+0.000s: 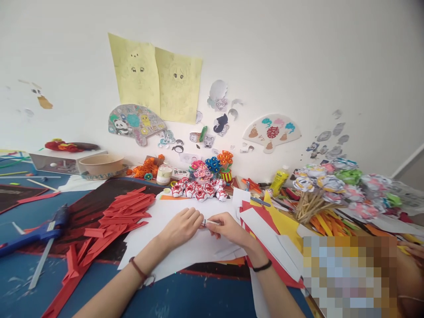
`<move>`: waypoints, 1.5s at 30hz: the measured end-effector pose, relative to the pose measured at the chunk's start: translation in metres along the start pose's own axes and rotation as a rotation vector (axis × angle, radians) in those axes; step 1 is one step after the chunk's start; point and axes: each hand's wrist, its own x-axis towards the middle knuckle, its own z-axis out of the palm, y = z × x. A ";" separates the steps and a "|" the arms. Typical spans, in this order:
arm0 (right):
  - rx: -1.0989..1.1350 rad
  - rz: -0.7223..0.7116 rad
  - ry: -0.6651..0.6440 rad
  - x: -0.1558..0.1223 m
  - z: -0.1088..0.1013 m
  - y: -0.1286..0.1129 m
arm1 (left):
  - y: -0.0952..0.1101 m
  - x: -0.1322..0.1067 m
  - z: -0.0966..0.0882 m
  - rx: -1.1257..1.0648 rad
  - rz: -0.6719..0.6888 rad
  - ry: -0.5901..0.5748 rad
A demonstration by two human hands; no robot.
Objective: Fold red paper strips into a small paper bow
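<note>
Over white paper sheets (pixel 155 221), my left hand (pixel 184 227) is closed, fingers curled with their tips hidden. My right hand (pixel 228 229) meets it, thumb and forefinger pinched together. Between them shows a small white paper piece (pixel 208 221) with a dark spot near its left end; its full shape is hidden. Just beyond my hands stands a cluster of red and white folded paper pieces (pixel 200 191). A pile of red paper strips (pixel 122 212) lies left of my left hand. White strips (pixel 265 234) and red sheets lie right of my right hand.
A blue glue gun (pixel 49 229) lies at left, near a beige bowl (pixel 101 164). Paper flowers (pixel 212 165) stand at the wall. At right are a yellow bottle (pixel 280 180) and paper flowers on sticks (pixel 331 183). Another person's arm (pixel 409 276) shows at the right edge.
</note>
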 end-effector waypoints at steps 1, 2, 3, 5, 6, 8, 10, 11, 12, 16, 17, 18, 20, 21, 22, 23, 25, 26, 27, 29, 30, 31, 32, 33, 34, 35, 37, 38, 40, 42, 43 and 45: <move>-0.026 -0.010 0.021 0.001 0.003 0.000 | -0.002 -0.001 -0.001 0.015 0.010 -0.011; -0.060 -0.020 0.050 0.002 0.007 0.000 | -0.003 -0.002 -0.002 0.027 0.012 -0.021; -0.106 -0.030 0.086 0.004 0.010 0.000 | -0.003 -0.003 -0.004 0.034 -0.003 -0.023; -0.224 -0.061 0.194 0.007 0.016 0.001 | -0.002 -0.004 -0.007 0.025 -0.092 0.022; -0.277 -0.083 0.253 0.009 0.019 0.002 | 0.000 -0.005 -0.008 0.006 -0.162 0.070; -0.358 -0.127 0.354 0.011 0.023 0.005 | 0.006 -0.004 -0.011 -0.062 -0.315 0.178; -0.405 -0.158 0.403 0.012 0.026 0.007 | 0.013 -0.003 -0.012 -0.163 -0.455 0.244; -0.427 -0.170 0.411 0.012 0.027 0.008 | 0.016 -0.002 -0.012 -0.221 -0.490 0.251; -0.448 -0.183 0.414 0.012 0.029 0.009 | 0.019 -0.001 -0.011 -0.268 -0.516 0.254; -0.519 -0.232 0.433 0.010 0.037 0.013 | 0.025 -0.001 -0.008 -0.299 -0.574 0.246; -0.545 -0.235 0.444 0.010 0.040 0.014 | 0.026 -0.001 -0.007 -0.293 -0.590 0.246; -0.577 -0.236 0.455 0.010 0.042 0.015 | 0.027 -0.002 -0.005 -0.294 -0.603 0.248; -0.653 -0.240 0.480 0.009 0.045 0.016 | 0.029 -0.003 -0.002 -0.328 -0.627 0.266; -0.687 -0.246 0.491 0.009 0.046 0.017 | 0.031 -0.003 0.000 -0.357 -0.641 0.282; -0.714 -0.252 0.500 0.008 0.047 0.018 | 0.032 -0.003 0.001 -0.390 -0.656 0.299; -0.734 -0.257 0.505 0.008 0.047 0.018 | 0.033 -0.002 0.003 -0.422 -0.671 0.315; -0.760 -0.257 0.501 0.008 0.047 0.019 | 0.034 -0.001 0.006 -0.474 -0.700 0.342; -0.768 -0.254 0.496 0.008 0.047 0.020 | 0.034 0.000 0.008 -0.496 -0.710 0.350; -0.776 -0.250 0.495 0.008 0.047 0.020 | 0.033 0.001 0.009 -0.519 -0.717 0.355; -0.787 -0.237 0.500 0.010 0.046 0.021 | 0.032 0.002 0.009 -0.568 -0.721 0.355; -0.786 -0.232 0.503 0.010 0.045 0.022 | 0.032 0.003 0.008 -0.595 -0.718 0.351; -0.783 -0.228 0.507 0.011 0.044 0.022 | 0.031 0.003 0.007 -0.624 -0.714 0.347; -0.776 -0.225 0.510 0.011 0.042 0.022 | 0.031 0.004 0.005 -0.655 -0.709 0.344; -0.767 -0.225 0.513 0.012 0.041 0.022 | 0.031 0.004 0.002 -0.685 -0.699 0.343; -0.755 -0.228 0.517 0.012 0.039 0.022 | 0.031 0.005 -0.001 -0.713 -0.683 0.344; -0.744 -0.235 0.522 0.012 0.037 0.022 | 0.032 0.005 -0.004 -0.739 -0.660 0.348; -0.722 -0.250 0.535 0.011 0.033 0.021 | 0.035 0.006 -0.012 -0.782 -0.590 0.365; -0.711 -0.258 0.545 0.011 0.032 0.020 | 0.036 0.007 -0.016 -0.801 -0.554 0.375; -0.691 -0.268 0.570 0.009 0.029 0.017 | 0.040 0.007 -0.022 -0.850 -0.511 0.381; -0.681 -0.270 0.587 0.007 0.028 0.014 | 0.043 0.008 -0.026 -0.926 -0.519 0.357; -0.682 -0.271 0.589 0.007 0.028 0.013 | 0.044 0.008 -0.026 -0.973 -0.539 0.336; -0.698 -0.269 0.583 0.006 0.028 0.011 | 0.043 0.008 -0.025 -1.084 -0.582 0.296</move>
